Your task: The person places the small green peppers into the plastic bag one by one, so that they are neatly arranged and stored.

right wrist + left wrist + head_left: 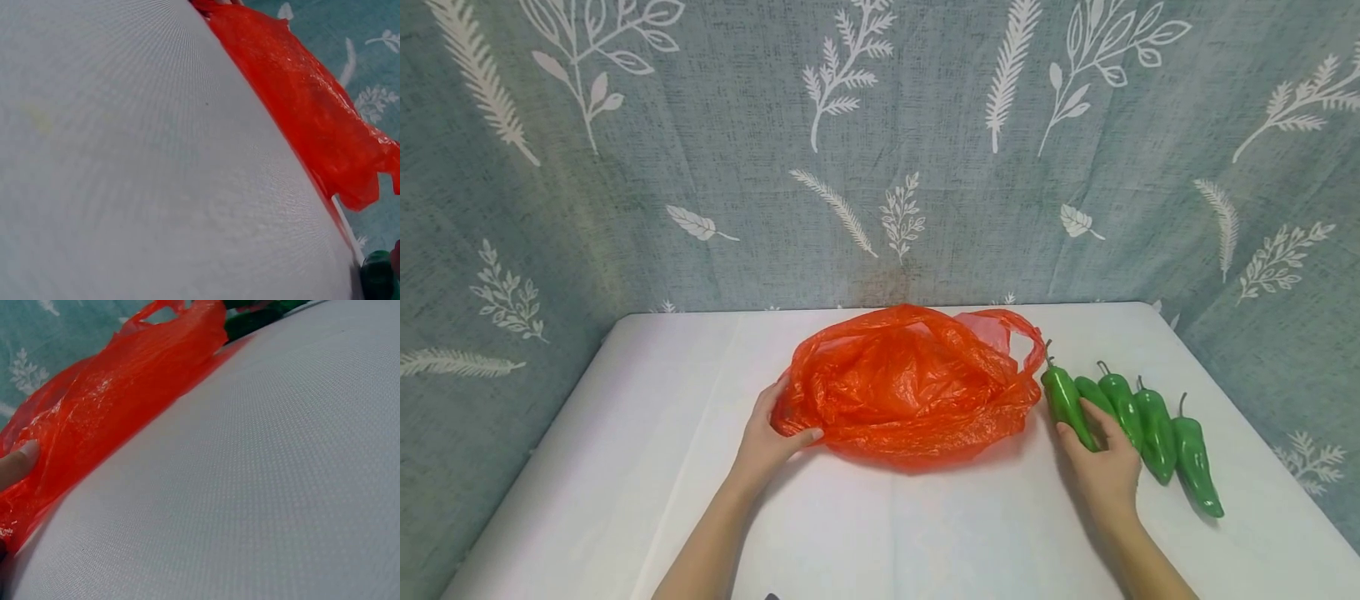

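Observation:
A red plastic bag (910,383) lies open-mouthed on the white table, its handle loop toward the right. At its left end, my left hand (767,442) grips the bag's edge, thumb in front and fingers behind. My right hand (1105,475) holds the leftmost green pepper (1066,404) between thumb and fingers, just right of the bag. In the left wrist view the thumb (19,465) presses on the bag (119,394). The right wrist view shows the bag (306,100) and part of a green pepper (378,275) at the corner.
Several more green peppers lie side by side right of my right hand, among them one (1156,433) and the outermost (1198,467). A grey-green curtain (737,167) with white leaf patterns hangs behind and around the white table (925,533).

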`<action>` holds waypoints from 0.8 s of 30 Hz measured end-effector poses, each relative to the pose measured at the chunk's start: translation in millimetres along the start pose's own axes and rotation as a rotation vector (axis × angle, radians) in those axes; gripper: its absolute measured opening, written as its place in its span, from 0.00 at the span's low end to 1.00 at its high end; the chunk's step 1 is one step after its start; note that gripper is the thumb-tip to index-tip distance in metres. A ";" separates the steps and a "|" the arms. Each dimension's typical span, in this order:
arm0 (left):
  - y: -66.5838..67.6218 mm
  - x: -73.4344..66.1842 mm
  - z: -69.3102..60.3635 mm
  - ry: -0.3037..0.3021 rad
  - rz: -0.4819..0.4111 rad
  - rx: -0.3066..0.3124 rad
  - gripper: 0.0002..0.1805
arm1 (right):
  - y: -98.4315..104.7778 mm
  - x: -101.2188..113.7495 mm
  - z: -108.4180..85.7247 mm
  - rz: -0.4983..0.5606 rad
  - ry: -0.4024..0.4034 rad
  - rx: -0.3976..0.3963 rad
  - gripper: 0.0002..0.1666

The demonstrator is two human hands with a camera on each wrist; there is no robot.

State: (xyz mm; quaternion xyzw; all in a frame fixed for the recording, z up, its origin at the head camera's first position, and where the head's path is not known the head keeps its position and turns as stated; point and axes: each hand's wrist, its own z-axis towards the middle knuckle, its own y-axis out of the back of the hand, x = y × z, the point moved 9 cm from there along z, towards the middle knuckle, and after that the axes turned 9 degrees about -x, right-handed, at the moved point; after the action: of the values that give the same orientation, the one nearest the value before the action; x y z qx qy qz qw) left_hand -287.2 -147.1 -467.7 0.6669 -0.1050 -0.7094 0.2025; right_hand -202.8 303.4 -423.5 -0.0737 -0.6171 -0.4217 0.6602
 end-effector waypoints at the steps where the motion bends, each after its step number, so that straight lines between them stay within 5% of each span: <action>1: -0.2 0.0 -0.1 0.000 0.002 0.002 0.54 | 1.0 0.7 0.4 0.007 -0.002 -0.007 0.30; 24: 0.0 2.0 0.2 -0.002 -0.017 -0.003 0.53 | 17.7 23.3 3.2 0.092 0.103 -0.147 0.27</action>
State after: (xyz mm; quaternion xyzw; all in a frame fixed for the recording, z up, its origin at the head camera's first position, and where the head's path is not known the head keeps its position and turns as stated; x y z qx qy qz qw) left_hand -287.5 -148.0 -469.5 0.6666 -0.0984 -0.7121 0.1973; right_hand -196.5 305.8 -394.9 -0.1283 -0.5458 -0.4385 0.7023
